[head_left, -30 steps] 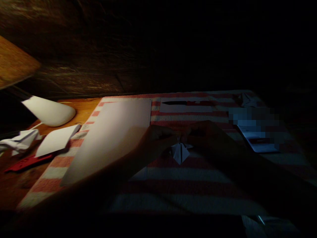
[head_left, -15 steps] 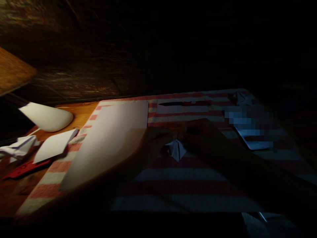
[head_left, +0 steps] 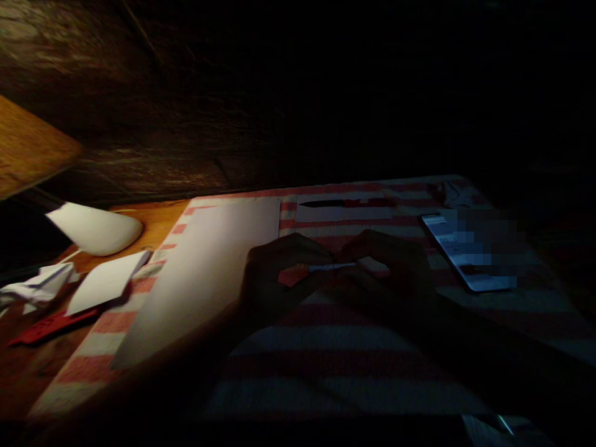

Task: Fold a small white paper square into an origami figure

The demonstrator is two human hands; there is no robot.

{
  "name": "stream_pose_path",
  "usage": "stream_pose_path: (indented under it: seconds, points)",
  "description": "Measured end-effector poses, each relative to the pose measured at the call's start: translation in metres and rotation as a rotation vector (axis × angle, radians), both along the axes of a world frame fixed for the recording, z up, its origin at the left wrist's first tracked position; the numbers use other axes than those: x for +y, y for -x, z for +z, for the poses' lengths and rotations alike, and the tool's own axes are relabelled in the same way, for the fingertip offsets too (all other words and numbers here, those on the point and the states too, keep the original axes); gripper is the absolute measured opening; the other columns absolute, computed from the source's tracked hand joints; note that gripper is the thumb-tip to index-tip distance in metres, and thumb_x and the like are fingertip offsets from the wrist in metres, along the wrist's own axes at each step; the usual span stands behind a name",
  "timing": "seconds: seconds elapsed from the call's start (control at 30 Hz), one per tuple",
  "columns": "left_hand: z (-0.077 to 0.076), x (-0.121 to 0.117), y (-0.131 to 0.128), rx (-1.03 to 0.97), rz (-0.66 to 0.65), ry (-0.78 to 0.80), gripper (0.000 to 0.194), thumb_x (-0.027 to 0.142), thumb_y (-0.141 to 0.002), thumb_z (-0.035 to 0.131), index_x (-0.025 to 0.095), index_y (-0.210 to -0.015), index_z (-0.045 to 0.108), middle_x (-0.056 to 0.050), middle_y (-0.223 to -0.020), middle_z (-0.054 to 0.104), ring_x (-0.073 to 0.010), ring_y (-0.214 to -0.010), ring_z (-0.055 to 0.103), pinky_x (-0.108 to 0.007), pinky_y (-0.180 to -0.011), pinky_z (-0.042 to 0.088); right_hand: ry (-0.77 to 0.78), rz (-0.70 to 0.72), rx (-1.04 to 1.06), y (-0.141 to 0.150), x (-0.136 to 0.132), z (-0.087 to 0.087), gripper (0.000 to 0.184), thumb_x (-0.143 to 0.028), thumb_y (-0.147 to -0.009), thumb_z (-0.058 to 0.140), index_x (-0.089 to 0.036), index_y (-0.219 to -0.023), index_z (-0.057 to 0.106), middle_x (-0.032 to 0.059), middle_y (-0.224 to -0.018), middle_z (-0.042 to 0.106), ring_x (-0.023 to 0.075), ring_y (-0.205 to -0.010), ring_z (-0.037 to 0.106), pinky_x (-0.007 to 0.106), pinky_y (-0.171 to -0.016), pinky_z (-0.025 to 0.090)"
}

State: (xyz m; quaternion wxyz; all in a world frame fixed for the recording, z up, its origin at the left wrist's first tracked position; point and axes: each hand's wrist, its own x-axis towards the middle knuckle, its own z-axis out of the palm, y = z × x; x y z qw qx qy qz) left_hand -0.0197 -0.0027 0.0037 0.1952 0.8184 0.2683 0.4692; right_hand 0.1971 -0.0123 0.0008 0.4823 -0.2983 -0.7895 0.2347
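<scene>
Both hands are in deep shadow over a red-and-white striped cloth [head_left: 326, 357]. Between their fingertips is a small piece of folded white paper [head_left: 333, 267], seen as a thin pale strip. My left hand [head_left: 279, 267] is closed in a pinch on the paper's left end, its thumb below and fingers above. At the other end my right hand [head_left: 391, 261] pinches the paper in the same way. The fingers cover most of the paper, so its full shape is hidden. To the left of my left hand lies a large white sheet [head_left: 209, 261].
A red-handled knife [head_left: 347, 203] lies on paper at the back. A lit phone [head_left: 460, 254] is at the right. On the left are a lamp [head_left: 97, 230], crumpled paper [head_left: 40, 285], a curled white sheet [head_left: 109, 279] and a red object [head_left: 53, 326]. A dark wall [head_left: 186, 124] stands behind.
The folded paper hung with its pointed part showing below the fingers; now only a thin strip shows. My hands have turned and closed around it, my left hand shifting left.
</scene>
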Motion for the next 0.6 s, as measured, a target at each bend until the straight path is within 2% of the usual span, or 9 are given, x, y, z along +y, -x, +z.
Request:
stream_pose_path:
  seconds: [0.07, 0.2, 0.33, 0.5, 0.6]
  points:
    - [0.001, -0.002, 0.001, 0.012, 0.003, -0.082, 0.017, 0.007, -0.084, 0.072, 0.016, -0.098, 0.074, -0.006, -0.093, 0.079, -0.0151, -0.085, 0.075, -0.026, -0.075, 0.061, -0.086, 0.017, -0.001, -0.001, -0.001, 0.001, 0.007, -0.023, -0.093, 0.070, -0.016, -0.095, 0.071, 0.0059, -0.087, 0.074, 0.0157, -0.078, 0.069, 0.026, -0.069, 0.053]
    - [0.006, -0.009, 0.001, 0.057, 0.044, -0.205, 0.018, 0.005, -0.085, 0.070, 0.015, -0.100, 0.072, -0.007, -0.093, 0.079, -0.0156, -0.089, 0.075, -0.026, -0.079, 0.063, -0.158, 0.031, -0.051, -0.002, -0.001, 0.003, 0.008, -0.018, -0.090, 0.073, -0.014, -0.096, 0.071, 0.0082, -0.090, 0.076, 0.0170, -0.082, 0.071, 0.027, -0.073, 0.056]
    - [0.010, -0.014, 0.004, 0.167, 0.027, -0.250, 0.022, 0.004, -0.086, 0.069, 0.015, -0.105, 0.070, -0.010, -0.099, 0.079, -0.0179, -0.097, 0.074, -0.031, -0.085, 0.064, -0.248, 0.030, -0.082, -0.002, -0.002, 0.005, 0.008, -0.013, -0.091, 0.071, -0.012, -0.099, 0.072, 0.0104, -0.092, 0.077, 0.0182, -0.084, 0.071, 0.029, -0.074, 0.057]
    - [0.009, -0.015, 0.005, 0.190, -0.027, -0.281, 0.025, 0.004, -0.089, 0.067, 0.014, -0.112, 0.068, -0.012, -0.106, 0.077, -0.0204, -0.105, 0.073, -0.034, -0.090, 0.063, -0.341, -0.003, -0.080, -0.001, -0.004, 0.007, 0.005, -0.010, -0.090, 0.069, -0.013, -0.093, 0.070, 0.0105, -0.091, 0.076, 0.0180, -0.081, 0.071, 0.030, -0.070, 0.057]
    - [0.010, -0.016, 0.006, 0.216, 0.055, -0.343, 0.033, 0.010, -0.087, 0.074, 0.014, -0.118, 0.065, -0.012, -0.109, 0.077, -0.0212, -0.107, 0.073, -0.033, -0.090, 0.063, -0.394, -0.046, -0.079, -0.001, -0.007, 0.008, 0.010, -0.008, -0.090, 0.069, -0.017, -0.087, 0.069, 0.0076, -0.088, 0.076, 0.0165, -0.078, 0.070, 0.029, -0.067, 0.056]
